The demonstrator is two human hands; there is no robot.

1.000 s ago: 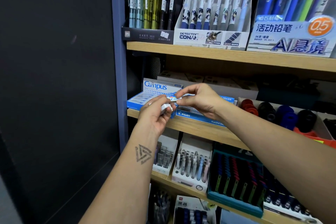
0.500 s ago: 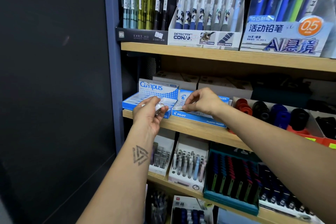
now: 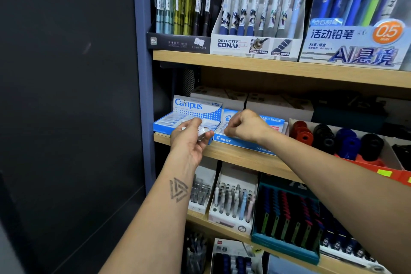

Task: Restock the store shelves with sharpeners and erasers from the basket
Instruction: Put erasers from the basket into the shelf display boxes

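Note:
My left hand (image 3: 191, 140) holds a small white eraser (image 3: 202, 131) between thumb and fingers, just in front of the blue and white Campus eraser box (image 3: 195, 108) on the middle shelf. My right hand (image 3: 246, 128) reaches into the blue Pilot plastic eraser box (image 3: 240, 142) beside it, fingers curled and pinching a white eraser (image 3: 227, 133) at the box's front left. That eraser is mostly hidden by my fingers. No basket is in view.
The wooden middle shelf (image 3: 244, 158) also carries an orange tray of round red, black and blue items (image 3: 338, 138). Pen and pencil displays (image 3: 255, 18) fill the shelf above, more pen boxes (image 3: 235, 204) the shelf below. A dark panel (image 3: 66, 95) bounds the left side.
My hands were together at one eraser; they have parted. The right hand moved down into the Pilot box, the left hand lowered slightly toward the Campus box with its eraser.

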